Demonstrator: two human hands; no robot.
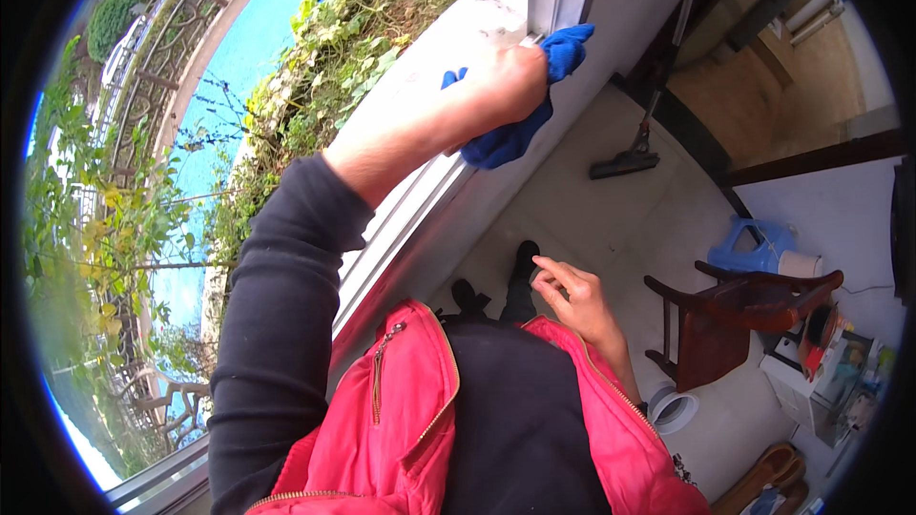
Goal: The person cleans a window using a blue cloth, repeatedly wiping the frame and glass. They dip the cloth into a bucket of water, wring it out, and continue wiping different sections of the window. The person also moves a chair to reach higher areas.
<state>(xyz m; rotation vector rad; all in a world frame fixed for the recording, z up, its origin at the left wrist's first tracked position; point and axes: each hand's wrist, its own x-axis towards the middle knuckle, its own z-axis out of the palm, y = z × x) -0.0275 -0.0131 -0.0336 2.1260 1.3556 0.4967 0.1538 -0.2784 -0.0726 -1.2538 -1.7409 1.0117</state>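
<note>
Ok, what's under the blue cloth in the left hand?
Rails of the white window frame run up to the blue cloth, which the left hand grips. Whatever lies directly beneath is covered by cloth and fist, so it cannot be seen.

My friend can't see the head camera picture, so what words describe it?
A left hand grips a blue cloth at a window frame; the right hand is empty. On the right are a brown chair and a blue jug.
</note>
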